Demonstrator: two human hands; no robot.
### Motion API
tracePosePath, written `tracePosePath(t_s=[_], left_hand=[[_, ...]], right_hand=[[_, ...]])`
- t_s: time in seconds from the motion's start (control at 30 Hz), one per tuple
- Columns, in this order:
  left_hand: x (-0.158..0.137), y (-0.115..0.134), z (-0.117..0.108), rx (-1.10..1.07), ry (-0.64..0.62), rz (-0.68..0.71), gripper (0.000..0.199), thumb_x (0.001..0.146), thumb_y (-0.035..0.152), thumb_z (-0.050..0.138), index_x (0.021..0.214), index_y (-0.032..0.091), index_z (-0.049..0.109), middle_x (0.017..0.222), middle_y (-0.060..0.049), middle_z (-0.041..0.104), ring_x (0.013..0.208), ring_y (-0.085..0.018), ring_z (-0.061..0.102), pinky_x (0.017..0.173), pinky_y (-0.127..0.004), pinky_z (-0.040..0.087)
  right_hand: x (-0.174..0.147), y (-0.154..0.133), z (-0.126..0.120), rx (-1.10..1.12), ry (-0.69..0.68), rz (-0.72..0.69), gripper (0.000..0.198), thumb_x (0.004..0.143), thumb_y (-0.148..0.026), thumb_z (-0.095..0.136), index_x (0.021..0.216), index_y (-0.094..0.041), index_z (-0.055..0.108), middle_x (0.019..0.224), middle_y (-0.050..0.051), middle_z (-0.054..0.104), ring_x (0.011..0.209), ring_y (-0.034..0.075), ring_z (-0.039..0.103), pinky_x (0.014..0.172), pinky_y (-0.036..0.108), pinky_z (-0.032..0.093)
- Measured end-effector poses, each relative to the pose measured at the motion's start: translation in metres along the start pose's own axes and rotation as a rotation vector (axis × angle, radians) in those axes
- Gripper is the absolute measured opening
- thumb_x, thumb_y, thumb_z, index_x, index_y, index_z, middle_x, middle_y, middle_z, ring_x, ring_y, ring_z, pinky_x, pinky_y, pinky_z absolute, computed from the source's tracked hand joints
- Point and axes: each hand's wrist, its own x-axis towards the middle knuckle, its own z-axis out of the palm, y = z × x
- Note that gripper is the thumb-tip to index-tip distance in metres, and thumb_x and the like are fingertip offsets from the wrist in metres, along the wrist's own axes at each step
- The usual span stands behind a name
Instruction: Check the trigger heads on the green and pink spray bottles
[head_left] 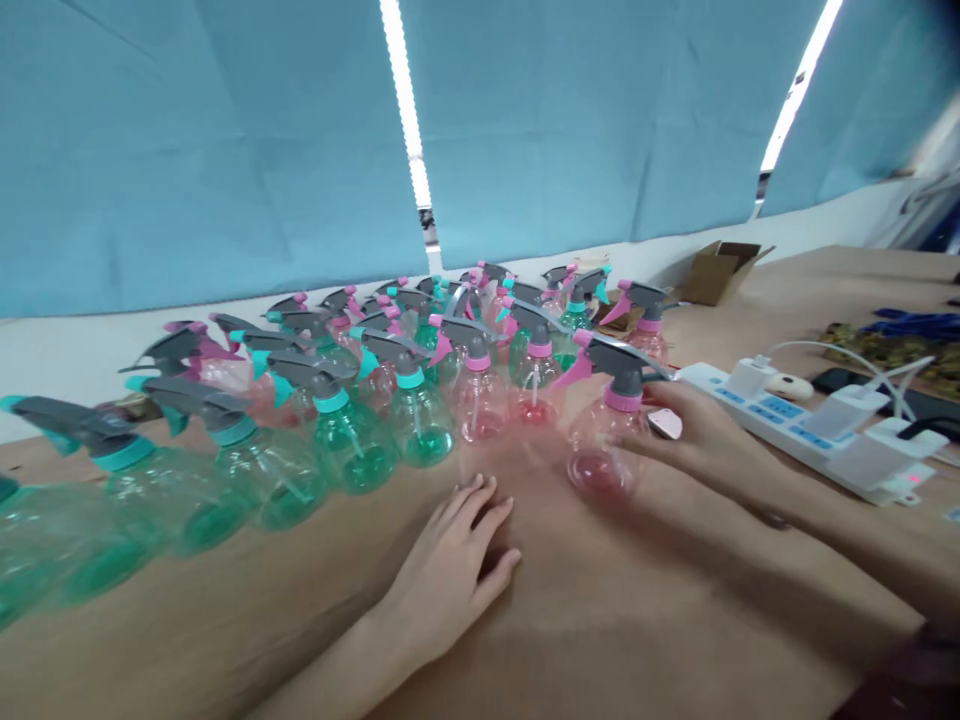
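My right hand (679,420) is wrapped round a pink spray bottle (600,450) with a grey and pink trigger head, upright at the right end of the front row. My left hand (457,560) lies on the brown tabletop (570,620), fingers spread and holding nothing. Beyond its fingertips stand a green spray bottle (426,425) and another pink spray bottle (480,405). More green bottles, such as one (356,445) with a turquoise collar, stretch toward the left edge. Several green and pink bottles crowd behind, partly hidden.
A white power strip (795,425) with chargers and cables lies to the right of my right hand. An open cardboard box (720,272) stands at the back right. Blue sheeting (300,150) hangs behind the table, and a blue bundle (919,325) lies at the far right.
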Motion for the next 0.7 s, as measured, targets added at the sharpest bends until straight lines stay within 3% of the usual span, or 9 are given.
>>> tracePosePath(t_s=[0.13,0.33,0.7], left_hand=[[0.003,0.003,0.001,0.017,0.038,0.018,0.037,0.093,0.03,0.048,0.127,0.016,0.051,0.137,-0.012,0.047,0.129,-0.029,0.039,0.104,-0.052,0.033],[0.005,0.003,0.003,0.043,0.088,0.044,0.038,0.091,0.028,0.05,0.128,0.02,0.048,0.133,-0.01,0.051,0.125,-0.029,0.045,0.102,-0.052,0.036],[0.026,0.012,0.009,-0.013,0.08,0.044,0.039,0.09,0.026,0.05,0.129,0.022,0.047,0.133,-0.009,0.051,0.123,-0.029,0.046,0.1,-0.049,0.039]], right_hand=[[0.021,0.026,-0.009,-0.042,0.018,0.05,0.041,0.072,-0.056,0.061,0.091,-0.019,0.059,0.105,0.01,0.062,0.087,0.026,0.063,0.072,0.039,0.05],[0.06,0.047,-0.002,-0.14,0.056,0.09,0.046,0.07,-0.062,0.059,0.084,-0.018,0.059,0.095,0.011,0.066,0.085,0.028,0.063,0.069,0.039,0.048],[0.089,0.048,0.009,-0.163,0.089,0.141,0.044,0.074,-0.051,0.061,0.099,-0.016,0.059,0.099,0.014,0.069,0.094,0.031,0.063,0.079,0.043,0.047]])
